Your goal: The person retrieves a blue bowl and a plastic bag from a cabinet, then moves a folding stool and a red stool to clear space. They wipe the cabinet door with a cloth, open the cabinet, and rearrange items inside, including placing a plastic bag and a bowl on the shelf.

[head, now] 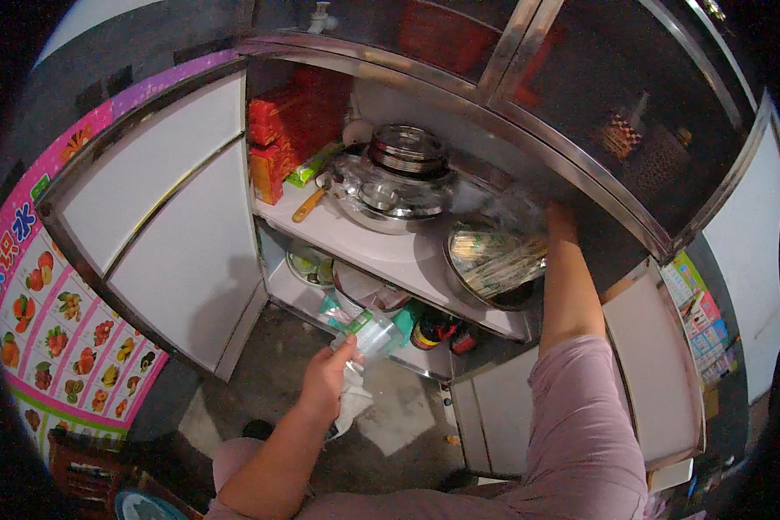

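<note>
My left hand [339,359] grips a clear plastic package [376,333] with a green label, perhaps a sleeve of disposable cups. A whitish cloth [353,400] hangs below the same hand. My right arm reaches deep into the cabinet over the upper shelf [390,250]. Blur and shadow at the back obscure my right hand [561,213], so its fingers and anything in them cannot be made out. Just left of that forearm sits a metal basin [454,276] with plastic-wrapped bundles of chopsticks [504,263] in it.
Stacked metal pans [403,188], an orange-handled utensil [309,205] and red boxes [266,175] occupy the upper shelf's left. Below, the lower shelf holds bowls [309,265] and dark containers [429,331]. An open cabinet door [175,195] stands left, another [656,377] right.
</note>
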`<state>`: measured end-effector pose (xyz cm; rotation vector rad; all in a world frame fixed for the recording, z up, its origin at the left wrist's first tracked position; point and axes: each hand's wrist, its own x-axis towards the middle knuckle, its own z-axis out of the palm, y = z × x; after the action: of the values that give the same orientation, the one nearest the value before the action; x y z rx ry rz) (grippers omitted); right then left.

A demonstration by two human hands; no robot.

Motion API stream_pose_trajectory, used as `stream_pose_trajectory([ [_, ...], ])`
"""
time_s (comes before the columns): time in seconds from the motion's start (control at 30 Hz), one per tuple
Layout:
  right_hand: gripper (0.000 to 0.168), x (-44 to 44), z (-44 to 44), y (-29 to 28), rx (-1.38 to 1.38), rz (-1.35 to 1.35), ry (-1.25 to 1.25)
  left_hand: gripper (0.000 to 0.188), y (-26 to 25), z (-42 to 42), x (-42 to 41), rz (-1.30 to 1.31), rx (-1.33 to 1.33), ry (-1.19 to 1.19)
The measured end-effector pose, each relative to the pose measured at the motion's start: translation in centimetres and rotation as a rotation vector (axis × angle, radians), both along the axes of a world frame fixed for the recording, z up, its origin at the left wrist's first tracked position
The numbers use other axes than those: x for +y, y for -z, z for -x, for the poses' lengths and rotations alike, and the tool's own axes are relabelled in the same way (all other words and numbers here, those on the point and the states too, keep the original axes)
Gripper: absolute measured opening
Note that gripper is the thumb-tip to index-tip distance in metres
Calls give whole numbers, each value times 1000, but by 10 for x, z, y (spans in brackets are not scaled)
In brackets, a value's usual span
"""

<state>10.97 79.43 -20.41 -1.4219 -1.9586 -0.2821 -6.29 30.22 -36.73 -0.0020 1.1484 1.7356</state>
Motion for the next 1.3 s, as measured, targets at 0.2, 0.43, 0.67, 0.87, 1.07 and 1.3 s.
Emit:
stream_pose_trajectory([
  [0.2,69,-31,78,16,-264,-365,-97,31,-9,-7,4,-3,-11,47],
  [0.43,59,-1,126,56,-532,-20,-44,38,0,-6,3,7,-32,83],
  [0.67,46,15,103,45,-589,8,54,32,-6,-6,7,17,13,-15],
  [0.87,38,19,88,21,-571,37,3,39,0,-4,2,-15,-59,83],
  [1.07,32,47,42,15,-235,-119,-94,37,7,-12,9,-62,1,113],
  [1.3,31,-73,81,-13,-83,-387,-414,39,-1,-7,-6,-103,19,16],
])
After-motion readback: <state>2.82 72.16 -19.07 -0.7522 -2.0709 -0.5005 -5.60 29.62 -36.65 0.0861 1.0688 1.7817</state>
